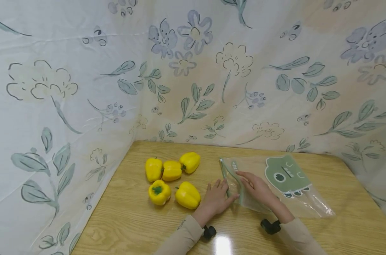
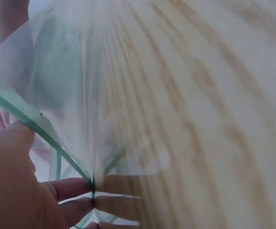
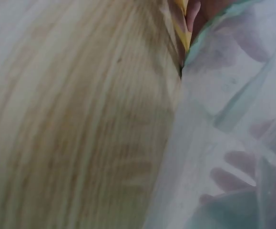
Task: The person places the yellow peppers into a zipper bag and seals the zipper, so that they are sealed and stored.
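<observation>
A clear zip bag with a green dinosaur face lies flat on the table, its green-edged mouth on the left partly spread. My left hand is at that mouth, fingers spread and thumb reaching over the bag's edge. In the left wrist view, the left hand touches the green strip with its thumb, fingers extended beside the plastic. My right hand lies over the bag near the mouth, fingers extended leftward. The right wrist view shows fingers through the cloudy plastic; whether they are inside is unclear.
Several yellow bell peppers with green stems stand or lie left of the left hand. They rest on a wooden table. A floral cloth hangs behind the table and along its left side. Each wrist wears a black device.
</observation>
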`<state>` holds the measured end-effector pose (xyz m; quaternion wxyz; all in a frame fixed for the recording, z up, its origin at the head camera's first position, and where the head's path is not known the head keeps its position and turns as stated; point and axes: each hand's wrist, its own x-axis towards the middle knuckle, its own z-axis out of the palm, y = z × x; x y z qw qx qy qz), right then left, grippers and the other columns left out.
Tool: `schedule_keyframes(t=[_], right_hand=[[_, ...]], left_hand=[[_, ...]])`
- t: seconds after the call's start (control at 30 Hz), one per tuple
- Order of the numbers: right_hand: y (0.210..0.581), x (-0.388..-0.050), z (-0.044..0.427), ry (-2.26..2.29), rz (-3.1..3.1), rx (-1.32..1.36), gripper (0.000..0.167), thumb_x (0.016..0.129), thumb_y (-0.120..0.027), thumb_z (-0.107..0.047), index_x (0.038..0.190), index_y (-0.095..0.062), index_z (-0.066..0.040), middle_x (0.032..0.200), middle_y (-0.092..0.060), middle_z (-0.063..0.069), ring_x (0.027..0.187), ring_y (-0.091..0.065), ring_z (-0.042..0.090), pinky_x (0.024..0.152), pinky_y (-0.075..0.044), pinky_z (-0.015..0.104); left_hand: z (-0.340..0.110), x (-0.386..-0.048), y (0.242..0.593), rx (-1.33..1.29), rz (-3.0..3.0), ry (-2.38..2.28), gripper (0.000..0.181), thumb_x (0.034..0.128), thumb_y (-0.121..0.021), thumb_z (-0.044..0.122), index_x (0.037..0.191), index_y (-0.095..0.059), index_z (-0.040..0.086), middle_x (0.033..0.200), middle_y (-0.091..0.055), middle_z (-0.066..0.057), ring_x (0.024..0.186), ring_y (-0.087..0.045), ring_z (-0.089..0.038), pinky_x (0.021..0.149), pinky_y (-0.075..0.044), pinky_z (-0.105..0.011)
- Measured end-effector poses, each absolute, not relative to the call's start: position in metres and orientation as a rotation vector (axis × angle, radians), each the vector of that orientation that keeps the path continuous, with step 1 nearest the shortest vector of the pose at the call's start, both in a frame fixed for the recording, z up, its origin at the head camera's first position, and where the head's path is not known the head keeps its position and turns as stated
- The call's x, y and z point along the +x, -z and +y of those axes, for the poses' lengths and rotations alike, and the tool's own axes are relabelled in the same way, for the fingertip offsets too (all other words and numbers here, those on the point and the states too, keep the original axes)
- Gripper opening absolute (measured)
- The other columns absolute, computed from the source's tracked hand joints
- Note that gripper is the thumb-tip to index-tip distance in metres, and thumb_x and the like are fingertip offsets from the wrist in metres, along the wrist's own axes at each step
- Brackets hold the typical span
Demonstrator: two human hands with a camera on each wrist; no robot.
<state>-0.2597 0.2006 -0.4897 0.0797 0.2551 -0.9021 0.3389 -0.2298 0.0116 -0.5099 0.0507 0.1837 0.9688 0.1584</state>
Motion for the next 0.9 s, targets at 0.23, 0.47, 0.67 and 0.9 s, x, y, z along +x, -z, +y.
schedule_keyframes(t=[0.23,0.47,0.67,0.9], right_hand=[[0.4920,-0.2543,0.2023,-1.053,-2.748,0.717,0.033,0.095,-0.051,-0.014,0.127,-0.055,-0.006,0.129,-0.054,0.019,0.118,-0.050,0.038,0.088,-0.047,0.052],[0.4932,-0.2529,0.2043,-1.071,-2.787,0.713,0.036,0.096,-0.050,-0.020,0.130,-0.052,-0.008,0.132,-0.052,0.016,0.121,-0.048,0.037,0.088,-0.048,0.052],[0.4946,-0.2530,0.2053,-1.051,-2.803,0.759,0.039,0.096,-0.051,-0.020,0.134,-0.049,-0.010,0.134,-0.050,0.016,0.123,-0.046,0.037,0.096,-0.041,0.054],[0.4901,-0.2547,0.2042,-0.975,-2.815,0.892,0.053,0.091,-0.058,-0.032,0.140,-0.042,-0.018,0.143,-0.040,0.014,0.129,-0.037,0.038,0.098,-0.035,0.060]], left_hand=[[0.0113,-0.2287,0.5114,0.563,2.954,-0.377,0.059,0.0916,-0.038,0.059,0.135,-0.042,0.019,0.150,-0.030,0.000,0.139,-0.025,-0.022,0.109,-0.024,-0.054],[0.0110,-0.2260,0.5075,0.586,2.965,-0.280,0.058,0.0930,-0.038,0.056,0.143,-0.035,0.027,0.151,-0.027,0.001,0.139,-0.025,-0.023,0.107,-0.026,-0.055],[0.0126,-0.2257,0.5097,0.583,2.969,-0.272,0.057,0.0937,-0.037,0.054,0.144,-0.035,0.027,0.152,-0.027,0.002,0.140,-0.023,-0.023,0.108,-0.025,-0.054],[0.0129,-0.2258,0.5111,0.582,2.954,-0.337,0.059,0.0942,-0.038,0.052,0.145,-0.032,0.024,0.152,-0.026,0.001,0.140,-0.022,-0.022,0.109,-0.022,-0.055]])
